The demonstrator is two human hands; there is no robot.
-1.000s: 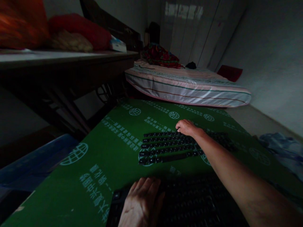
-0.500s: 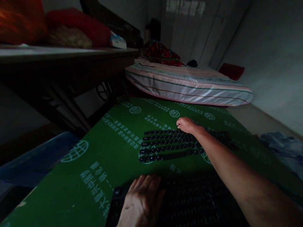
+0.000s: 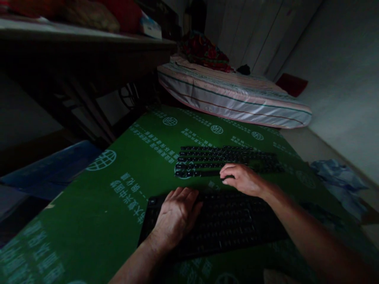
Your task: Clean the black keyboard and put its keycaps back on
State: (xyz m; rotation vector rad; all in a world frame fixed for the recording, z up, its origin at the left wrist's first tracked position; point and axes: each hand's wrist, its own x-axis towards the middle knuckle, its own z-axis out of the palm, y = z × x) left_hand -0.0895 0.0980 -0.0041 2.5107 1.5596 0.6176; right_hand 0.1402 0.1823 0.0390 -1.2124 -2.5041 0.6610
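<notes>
A black keyboard base (image 3: 219, 236) lies on the green board, with one keycap (image 3: 152, 201) on its far left corner. My left hand (image 3: 179, 209) rests palm down on the left part of that base, its fingers stretched over the far edge. Rows of loose black keycaps (image 3: 204, 159) lie on the board beyond the base. Between these rows and the base's far edge is my right hand (image 3: 241, 179), thumb and fingers pinched on a small dark keycap (image 3: 227, 178). The hand hides part of the nearest row.
The green board (image 3: 124, 213) carries white print. Beyond it stands a bed (image 3: 231, 94) with striped cover. A dark table (image 3: 89, 43) with bags is at the left, a blue container (image 3: 56, 169) below it. Crumpled cloth or plastic (image 3: 340, 181) lies at the right.
My right hand has come back from the far side of the keycap rows to the near side, now with a keycap. My left hand stays on the base; the view has tilted down.
</notes>
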